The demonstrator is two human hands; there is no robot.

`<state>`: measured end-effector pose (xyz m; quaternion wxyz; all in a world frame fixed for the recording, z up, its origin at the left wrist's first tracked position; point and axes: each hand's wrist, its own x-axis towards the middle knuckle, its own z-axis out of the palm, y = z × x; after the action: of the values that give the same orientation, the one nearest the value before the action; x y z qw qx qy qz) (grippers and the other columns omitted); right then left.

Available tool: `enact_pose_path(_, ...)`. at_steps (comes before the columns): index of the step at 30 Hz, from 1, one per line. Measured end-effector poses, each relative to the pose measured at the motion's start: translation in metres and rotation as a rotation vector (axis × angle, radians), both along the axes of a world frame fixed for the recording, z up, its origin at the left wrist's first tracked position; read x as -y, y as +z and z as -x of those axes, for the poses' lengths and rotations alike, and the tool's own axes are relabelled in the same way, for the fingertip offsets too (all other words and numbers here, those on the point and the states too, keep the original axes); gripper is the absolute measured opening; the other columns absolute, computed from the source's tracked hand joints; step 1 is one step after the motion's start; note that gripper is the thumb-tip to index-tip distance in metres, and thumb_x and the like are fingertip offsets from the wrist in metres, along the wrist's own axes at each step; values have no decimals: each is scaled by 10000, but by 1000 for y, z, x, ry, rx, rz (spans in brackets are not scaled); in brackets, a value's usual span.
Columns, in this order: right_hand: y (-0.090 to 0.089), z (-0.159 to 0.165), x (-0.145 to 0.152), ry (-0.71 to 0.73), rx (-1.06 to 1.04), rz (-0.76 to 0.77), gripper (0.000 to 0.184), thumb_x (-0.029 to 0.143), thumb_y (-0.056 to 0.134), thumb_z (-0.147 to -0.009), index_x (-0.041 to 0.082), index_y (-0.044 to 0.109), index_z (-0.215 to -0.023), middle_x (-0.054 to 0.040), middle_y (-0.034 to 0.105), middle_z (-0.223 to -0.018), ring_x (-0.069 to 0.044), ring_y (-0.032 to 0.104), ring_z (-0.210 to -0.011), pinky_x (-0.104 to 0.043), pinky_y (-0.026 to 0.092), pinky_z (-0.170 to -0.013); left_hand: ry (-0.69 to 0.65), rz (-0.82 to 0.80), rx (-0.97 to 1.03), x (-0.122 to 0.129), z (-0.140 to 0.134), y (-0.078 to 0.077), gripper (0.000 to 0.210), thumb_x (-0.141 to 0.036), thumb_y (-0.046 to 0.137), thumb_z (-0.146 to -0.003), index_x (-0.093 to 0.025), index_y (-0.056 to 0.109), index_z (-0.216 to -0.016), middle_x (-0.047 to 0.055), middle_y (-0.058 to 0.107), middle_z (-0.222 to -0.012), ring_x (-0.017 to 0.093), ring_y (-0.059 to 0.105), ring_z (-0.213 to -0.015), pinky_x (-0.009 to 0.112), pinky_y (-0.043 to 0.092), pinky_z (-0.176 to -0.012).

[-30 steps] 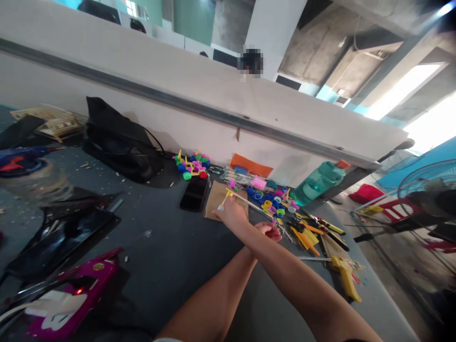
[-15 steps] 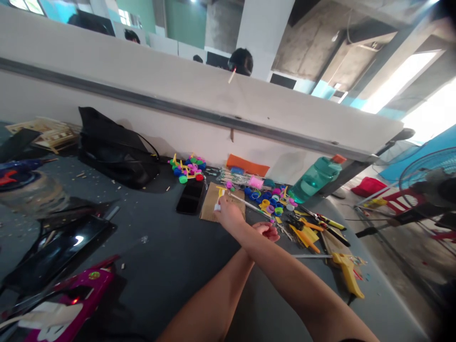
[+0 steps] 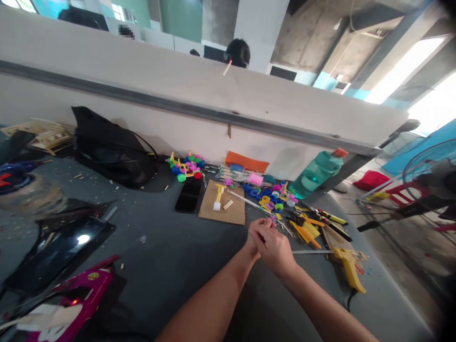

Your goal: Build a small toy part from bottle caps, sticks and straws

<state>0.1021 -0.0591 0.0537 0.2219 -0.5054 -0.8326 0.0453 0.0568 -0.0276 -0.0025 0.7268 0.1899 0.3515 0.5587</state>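
My left hand [image 3: 254,234] and my right hand [image 3: 277,248] meet just off the near right corner of a cardboard piece [image 3: 210,213]. Their fingers are curled against each other, and anything between them is hidden. On the cardboard lies a small yellow part with a white block-like end [image 3: 217,205]. Beside it rests a short pale wooden piece [image 3: 228,204]. A long pale stick [image 3: 251,204] slants from the cardboard toward my fingers. Past my hands is a pile of coloured plastic caps [image 3: 270,199].
A yellow glue gun [image 3: 347,268], pliers [image 3: 333,225] and a green bottle [image 3: 317,175] stand or lie to the right. Leftward are a phone [image 3: 187,195], a black bag [image 3: 110,152] and a magenta power strip [image 3: 85,301]. A low white partition [image 3: 171,80] runs behind.
My right hand has left the yellow part on the cardboard and come back to my left hand. The small wooden piece now shows on the cardboard.
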Motion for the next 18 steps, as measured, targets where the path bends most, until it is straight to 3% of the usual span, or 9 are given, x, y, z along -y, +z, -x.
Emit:
enact_pose_path(3, -14, -31, 7, -39, -113, 54, 288, 303, 388, -933, 200, 572, -736, -30, 590, -649, -152, 553, -592, -247, 391, -569, -15, -57, -75, -4, 6, 1, 395, -430, 680, -716, -143, 520, -497, -33, 412, -455, 74, 366, -432, 233, 334, -482)
enact_pose_path(6, -25, -45, 16, -55, -254, 61, 274, 214, 339, -932, 204, 599, -846, -60, 619, -783, -173, 596, -732, -274, 465, -658, 2, -101, -142, -6, 7, 0, 349, -406, 676, -722, -135, 552, -541, -33, 461, -461, 76, 412, -439, 219, 345, -482)
enact_pose_path(8, -29, -42, 25, -32, -309, 18, 316, 154, 308, -916, 200, 605, -1011, -103, 629, -975, -189, 603, -926, -312, 498, -780, 1, -97, -81, -8, 8, 0, 230, -366, 668, -734, -140, 625, -737, 15, 616, -644, 125, 568, -589, 245, 441, -590)
enact_pose_path(10, -30, -32, 34, 33, -286, -40, 367, 143, 330, -901, 165, 537, -1204, -149, 559, -1221, -208, 509, -1171, -364, 457, -945, -5, -71, 141, -11, 13, 0, 273, -342, 638, -764, -160, 619, -967, 86, 677, -937, 196, 640, -870, 332, 483, -793)
enact_pose_path(12, -28, -16, 38, 170, -153, -48, 477, 195, 415, -884, 92, 409, -1350, -186, 406, -1407, -248, 328, -1340, -420, 360, -1059, -118, -58, 347, -15, 18, -1, 379, -416, 553, -820, -171, 577, -1108, 132, 620, -1163, 234, 583, -1089, 399, 421, -952)
enact_pose_path(14, -25, 1, 33, 291, -29, -49, 633, 321, 491, -863, 48, 319, -1408, -201, 313, -1468, -296, 204, -1391, -481, 264, -1107, -188, -78, 472, -20, 23, -1, 501, -527, 407, -866, -197, 506, -1230, 133, 511, -1333, 253, 473, -1240, 459, 348, -1026)
enact_pose_path(18, -17, 24, 3, 232, 30, -72, 657, 435, 473, -883, 118, 303, -1432, -122, 332, -1479, -253, 183, -1402, -462, 144, -1144, -166, -119, 472, -24, 27, 2, 602, -570, 220, -889, -260, 334, -1393, 85, 338, -1479, 222, 267, -1382, 491, 235, -1082)
